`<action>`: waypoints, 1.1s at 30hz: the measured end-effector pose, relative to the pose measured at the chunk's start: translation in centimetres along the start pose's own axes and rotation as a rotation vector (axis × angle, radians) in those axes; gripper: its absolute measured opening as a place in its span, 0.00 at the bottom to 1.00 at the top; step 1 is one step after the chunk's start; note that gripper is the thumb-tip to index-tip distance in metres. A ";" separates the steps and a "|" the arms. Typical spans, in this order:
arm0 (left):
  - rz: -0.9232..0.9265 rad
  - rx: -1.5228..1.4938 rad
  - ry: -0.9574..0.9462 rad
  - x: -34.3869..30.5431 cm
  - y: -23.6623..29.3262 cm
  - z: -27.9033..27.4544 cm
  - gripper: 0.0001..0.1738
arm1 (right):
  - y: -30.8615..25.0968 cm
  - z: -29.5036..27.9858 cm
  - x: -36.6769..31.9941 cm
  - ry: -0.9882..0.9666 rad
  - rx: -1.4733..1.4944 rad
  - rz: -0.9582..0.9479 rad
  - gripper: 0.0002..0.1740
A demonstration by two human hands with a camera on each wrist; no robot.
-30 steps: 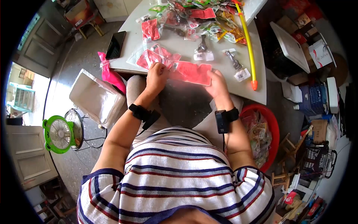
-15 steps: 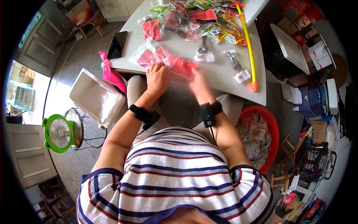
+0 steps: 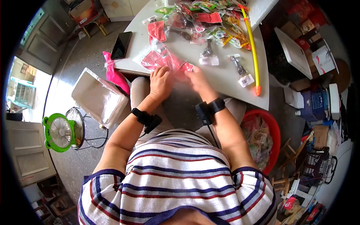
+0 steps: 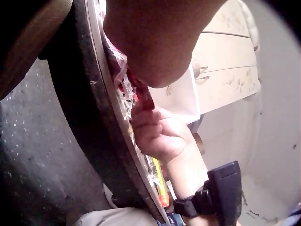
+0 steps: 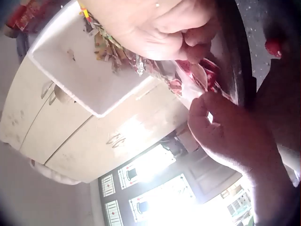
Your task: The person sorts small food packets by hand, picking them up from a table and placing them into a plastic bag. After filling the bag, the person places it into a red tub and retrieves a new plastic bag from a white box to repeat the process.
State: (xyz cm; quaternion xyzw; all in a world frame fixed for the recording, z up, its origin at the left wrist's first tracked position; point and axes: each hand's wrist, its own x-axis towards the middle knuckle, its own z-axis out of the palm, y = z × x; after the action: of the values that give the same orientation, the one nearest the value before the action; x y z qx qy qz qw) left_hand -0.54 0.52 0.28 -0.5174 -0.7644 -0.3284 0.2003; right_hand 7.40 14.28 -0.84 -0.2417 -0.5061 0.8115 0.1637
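Observation:
My left hand [image 3: 161, 82] is at the near table edge. In the right wrist view its thumb and finger pinch the edge of a clear plastic bag [image 5: 190, 89]. Red flat packets [image 3: 152, 60] show through and beside the film, just past the knuckles. To the right, my right hand [image 3: 200, 80] pinches the end of another red packet [image 3: 186, 67]. That packet's far end overlaps the clear plastic in the head view. In the left wrist view the right fingers are curled on the red packet [image 4: 146, 99]. The left fingertips are hidden in that view.
A heap of snack packets [image 3: 210, 18] covers the table's far side, with a yellow stick [image 3: 252, 52] on the right. Two dark vacuum packs [image 3: 208, 54] lie nearer. A black phone [image 3: 121, 45] lies at the left edge. A red basin [image 3: 272, 138] stands on the floor.
My right hand has moved left, carrying the red packet toward the left hand and the clear plastic. The left hand has stayed nearly in place, its fingers now lying flatter over the plastic.

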 end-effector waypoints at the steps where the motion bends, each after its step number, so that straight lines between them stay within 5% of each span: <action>1: -0.001 -0.010 0.000 0.0 -0.1 0.1 0.08 | 0.0 0.4 0.1 0.027 -0.008 -0.021 0.11; 9: 0.016 -0.013 -0.012 0.3 -0.2 0.1 0.09 | -1.7 2.1 1.0 0.072 -0.075 0.072 0.07; 15: 0.030 0.018 -0.017 -0.1 -0.4 0.9 0.11 | -0.7 3.0 2.1 0.314 -0.156 -0.077 0.09; 18: 0.040 0.089 0.015 -0.9 -0.7 1.0 0.13 | -1.9 2.3 2.0 0.366 -0.454 -0.021 0.12; 21: 0.057 0.144 0.063 -1.7 0.2 -0.3 0.13 | -1.2 0.1 3.4 0.283 -1.187 -0.729 0.15; 24: 0.066 0.179 0.092 -2.7 -0.5 0.1 0.13 | -2.5 0.0 3.9 0.067 -1.356 -0.438 0.16; 27: 0.043 0.155 0.019 -2.7 -1.2 -0.5 0.10 | -1.9 -0.8 5.1 0.020 -1.320 -0.571 0.13; 33: 0.039 -0.052 -0.020 -1.6 -1.9 -2.7 0.04 | -4.0 -1.2 4.2 -0.075 -0.772 -0.139 0.08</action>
State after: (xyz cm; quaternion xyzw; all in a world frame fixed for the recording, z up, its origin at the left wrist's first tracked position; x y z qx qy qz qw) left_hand -1.77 -2.92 0.57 -0.5405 -0.7472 -0.3393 0.1856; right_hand 4.67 19.12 1.38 -0.2210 -0.7949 0.5567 0.0967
